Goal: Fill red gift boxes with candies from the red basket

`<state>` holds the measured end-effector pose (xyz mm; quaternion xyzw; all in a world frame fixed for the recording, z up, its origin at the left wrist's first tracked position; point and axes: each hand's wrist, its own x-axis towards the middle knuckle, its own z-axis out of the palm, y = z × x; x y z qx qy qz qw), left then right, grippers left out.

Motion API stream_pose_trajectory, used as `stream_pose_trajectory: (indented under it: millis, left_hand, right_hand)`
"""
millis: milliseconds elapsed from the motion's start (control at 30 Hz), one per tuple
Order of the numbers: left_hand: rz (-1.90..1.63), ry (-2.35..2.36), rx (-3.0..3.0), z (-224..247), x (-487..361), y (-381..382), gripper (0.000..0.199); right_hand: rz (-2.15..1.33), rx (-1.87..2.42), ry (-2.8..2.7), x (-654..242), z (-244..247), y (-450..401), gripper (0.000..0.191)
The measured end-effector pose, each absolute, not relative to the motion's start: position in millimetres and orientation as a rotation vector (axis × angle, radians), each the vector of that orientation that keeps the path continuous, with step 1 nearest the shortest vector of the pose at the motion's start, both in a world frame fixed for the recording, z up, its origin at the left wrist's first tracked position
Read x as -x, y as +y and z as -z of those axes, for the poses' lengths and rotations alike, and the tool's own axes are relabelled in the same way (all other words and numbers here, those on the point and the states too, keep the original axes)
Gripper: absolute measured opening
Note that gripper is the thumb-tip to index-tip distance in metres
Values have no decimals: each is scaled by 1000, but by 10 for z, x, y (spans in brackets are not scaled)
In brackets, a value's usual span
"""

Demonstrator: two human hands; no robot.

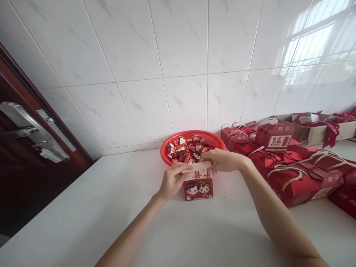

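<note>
A small red candy box with two cartoon faces and a white printed upper part stands upright on the white table. My left hand has its fingers closed on the box's top left edge, by a pale flap. On the top right side of the same box, my right hand is closed, with some fingertips hidden behind the flap. Right behind the box is a red plastic basket with wrapped candies heaped in it.
Several red gift boxes with rope handles crowd the right side. A cardboard carton holding ribboned boxes sits behind them. The tiled wall bounds the table's back; a dark red door with a metal handle stands at the left.
</note>
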<state>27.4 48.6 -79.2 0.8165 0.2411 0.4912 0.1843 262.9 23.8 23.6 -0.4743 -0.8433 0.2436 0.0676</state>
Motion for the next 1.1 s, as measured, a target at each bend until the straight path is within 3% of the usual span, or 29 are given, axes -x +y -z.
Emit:
stream_pose_trajectory:
  millis: [133,267,1100]
  left_hand:
    - [-1380,673,-2316,791,-269,487,18]
    - [-1386,649,-2340,777,-258,478,16]
    - [-1358,750,-2238,755,-277,446,22]
  right_hand:
    - [-669,1441,-2595,-2647,-263,221,22]
    - [-911,1353,-2534,-2663,-262,227,6]
    - [-880,1399,-2497,-2567,-193,261,26]
